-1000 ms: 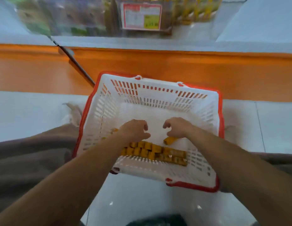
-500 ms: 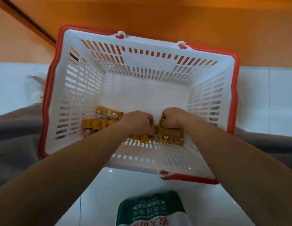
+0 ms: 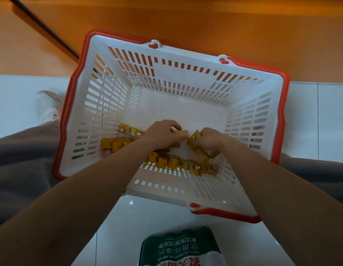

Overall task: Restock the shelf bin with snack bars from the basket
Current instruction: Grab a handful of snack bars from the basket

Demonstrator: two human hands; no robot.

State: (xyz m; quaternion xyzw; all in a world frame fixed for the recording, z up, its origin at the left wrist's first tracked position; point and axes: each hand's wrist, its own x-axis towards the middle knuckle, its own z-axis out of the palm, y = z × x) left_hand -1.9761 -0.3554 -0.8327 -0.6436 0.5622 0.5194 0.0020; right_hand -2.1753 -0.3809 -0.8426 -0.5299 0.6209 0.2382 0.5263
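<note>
Down on the basket floor, the left hand (image 3: 163, 134) had its fingers (image 3: 173, 125) curled around a yellow bar (image 3: 181, 132), the bar's end sticking out toward the right. Just beside it, the right hand (image 3: 210, 139) was closed on another bar (image 3: 194, 140), which stood tilted with its upper end near the left hand's bar. Both hands were close together, almost touching at the knuckles.

Around them lay the loose bars (image 3: 178, 163), all in yellow wrappers: a row along the near wall below the hands, a few more to the left under the left forearm, and one patterned piece (image 3: 129, 130) lying flat beside the left wrist. All of them sat in the near half of the basket; the far half of the floor was bare white.

The basket (image 3: 186, 89) was white slotted plastic with a red rim (image 3: 284, 120), resting on pale floor tiles (image 3: 128, 227) between the person's knees in dark trousers (image 3: 23, 160). A white shoe (image 3: 49, 106) showed just left of the basket. Beyond the far rim ran an orange panel (image 3: 205, 25). At the bottom edge, near the viewer, was a green-and-white package (image 3: 178, 246) with printed characters.
</note>
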